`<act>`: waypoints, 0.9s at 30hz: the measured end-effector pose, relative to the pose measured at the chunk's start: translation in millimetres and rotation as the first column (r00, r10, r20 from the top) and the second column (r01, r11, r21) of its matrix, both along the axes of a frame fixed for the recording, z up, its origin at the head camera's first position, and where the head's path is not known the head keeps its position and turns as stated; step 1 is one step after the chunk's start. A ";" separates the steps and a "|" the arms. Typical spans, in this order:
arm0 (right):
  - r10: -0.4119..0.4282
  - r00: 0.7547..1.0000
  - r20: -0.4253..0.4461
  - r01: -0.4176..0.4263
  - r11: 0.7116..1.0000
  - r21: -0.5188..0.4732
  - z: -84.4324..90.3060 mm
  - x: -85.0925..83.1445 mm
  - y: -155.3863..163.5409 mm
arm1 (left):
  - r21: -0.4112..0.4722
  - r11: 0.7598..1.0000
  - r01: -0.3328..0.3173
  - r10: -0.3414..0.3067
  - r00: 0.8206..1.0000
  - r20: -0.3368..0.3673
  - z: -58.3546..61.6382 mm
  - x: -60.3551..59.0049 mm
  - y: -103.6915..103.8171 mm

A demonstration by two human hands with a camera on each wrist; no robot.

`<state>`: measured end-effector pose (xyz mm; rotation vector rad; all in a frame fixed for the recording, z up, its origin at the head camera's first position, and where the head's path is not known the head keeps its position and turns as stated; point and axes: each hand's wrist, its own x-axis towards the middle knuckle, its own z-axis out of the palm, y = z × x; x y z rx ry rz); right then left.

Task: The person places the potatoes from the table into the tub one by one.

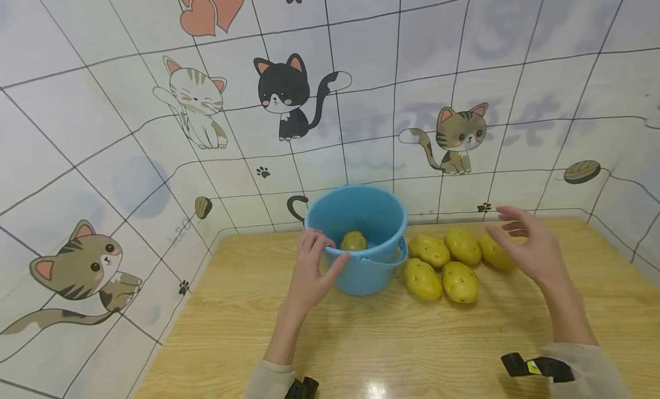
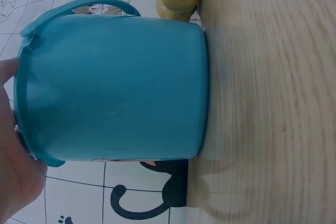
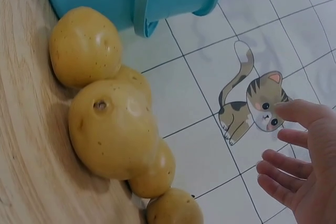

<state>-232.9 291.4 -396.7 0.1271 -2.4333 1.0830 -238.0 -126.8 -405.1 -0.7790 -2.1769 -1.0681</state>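
A blue bucket (image 1: 363, 276) stands upright on the wooden table, with one potato (image 1: 353, 241) visible inside it. My left hand (image 1: 311, 273) grips the bucket's near-left rim, thumb outside and fingers over the edge; the left wrist view shows the bucket's side (image 2: 115, 87) up close. To the bucket's right lie several yellow potatoes (image 1: 460, 282) in a loose cluster. My right hand (image 1: 533, 247) is raised beside the rightmost potato (image 1: 496, 253), fingers apart and holding nothing. In the right wrist view that hand (image 3: 302, 161) appears away from the potatoes (image 3: 113, 129).
The light wood table (image 1: 247, 319) meets a wall (image 1: 371, 101) covered with cat-printed, tile-patterned sheeting at the back. A similar wall (image 1: 103, 175) runs along the left side. The bucket's handle (image 1: 399, 255) hangs on its right side, close to the potatoes.
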 end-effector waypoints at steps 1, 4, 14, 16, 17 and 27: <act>-0.003 1.000 0.003 0.003 1.000 0.003 -0.7 -0.4 1.6 | 0.000 1.000 0.001 -0.001 1.000 0.001 0.1 0.0 -0.1; -0.010 1.000 0.007 0.010 1.000 0.011 -4.1 -1.9 6.1 | 0.000 1.000 -0.001 0.001 1.000 0.001 0.3 -0.3 0.0; 0.016 0.996 0.085 -0.017 1.000 0.012 -24.9 -8.1 20.9 | 0.007 1.000 0.007 -0.007 1.000 -0.009 1.5 1.7 0.6; 0.020 0.996 0.089 -0.022 1.000 0.019 -28.7 -9.7 23.6 | 0.008 1.000 0.008 -0.008 1.000 -0.005 1.9 2.1 0.8; 0.022 0.995 0.094 -0.024 0.999 0.025 -30.8 -10.6 24.9 | 0.008 1.000 0.008 -0.008 1.000 -0.001 2.0 2.2 0.8; 0.056 0.976 0.212 -0.069 0.996 0.054 -55.8 -21.0 36.8 | 0.007 1.000 0.014 -0.014 1.000 -0.015 2.9 2.3 1.1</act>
